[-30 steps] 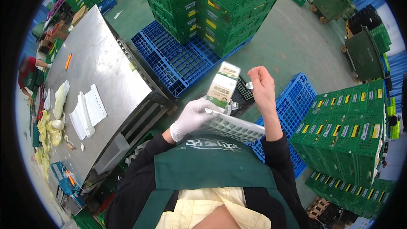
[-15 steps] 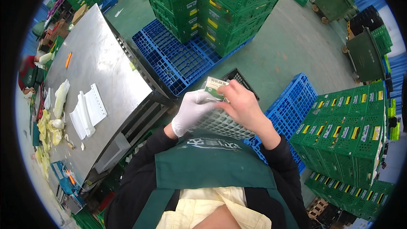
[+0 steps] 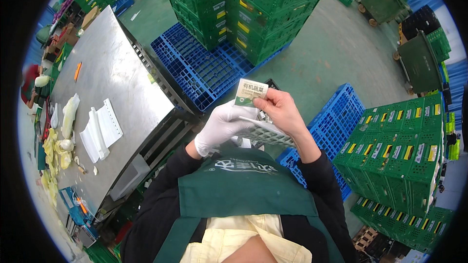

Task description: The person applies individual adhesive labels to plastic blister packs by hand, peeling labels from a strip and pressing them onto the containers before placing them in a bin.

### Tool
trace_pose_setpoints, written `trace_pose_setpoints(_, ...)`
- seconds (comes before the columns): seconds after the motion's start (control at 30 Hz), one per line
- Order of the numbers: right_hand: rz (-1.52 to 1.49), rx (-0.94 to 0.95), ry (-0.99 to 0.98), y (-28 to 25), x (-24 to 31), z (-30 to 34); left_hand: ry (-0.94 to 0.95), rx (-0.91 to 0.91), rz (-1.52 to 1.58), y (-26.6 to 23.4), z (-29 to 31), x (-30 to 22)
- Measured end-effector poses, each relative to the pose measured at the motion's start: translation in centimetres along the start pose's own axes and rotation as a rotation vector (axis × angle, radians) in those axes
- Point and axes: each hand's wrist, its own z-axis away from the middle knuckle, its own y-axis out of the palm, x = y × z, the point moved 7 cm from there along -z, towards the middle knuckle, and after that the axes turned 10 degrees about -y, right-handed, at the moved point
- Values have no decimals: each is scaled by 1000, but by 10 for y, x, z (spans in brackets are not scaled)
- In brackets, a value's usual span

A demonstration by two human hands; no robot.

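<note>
Between the thumb and fingers of my bare right hand [image 3: 283, 112] is a white and green printed label card [image 3: 251, 89], its printed face upward. Close beside it, my left hand [image 3: 224, 125] wears a white glove, and its fingers are curled inward. What those fingers close on is largely hidden; a pale edge and small shiny parts show between the two hands. Just beneath the hands, in front of my dark green apron [image 3: 243, 190], is a pale lattice-sided piece [image 3: 275, 136], partly covered by them.
A metal table [image 3: 114, 48] on the left carries white plastic sheets [image 3: 101, 131], an orange pen-like tool [image 3: 78, 71] and vegetable scraps [image 3: 51, 151]. Ahead, green crates [image 3: 273, 14] stand on a blue pallet [image 3: 195, 68]. More stacked green crates [image 3: 390, 156] rise at right.
The label card has come up and turned, showing more of its printed face. My right hand has shifted slightly right, now pinching the card's right edge.
</note>
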Motion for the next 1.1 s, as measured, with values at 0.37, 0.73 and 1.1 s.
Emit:
trace_pose_setpoints(0.37,106,-57,103,4,-6,12,-219,-12,108,-4,9,39)
trace_pose_setpoints(0.73,-206,-86,123,-8,-10,-2,-107,83,52,-1,2,27)
trace_pose_setpoints(1.1,-16,-178,9,-27,-17,-9,-256,201,173,2,14,22)
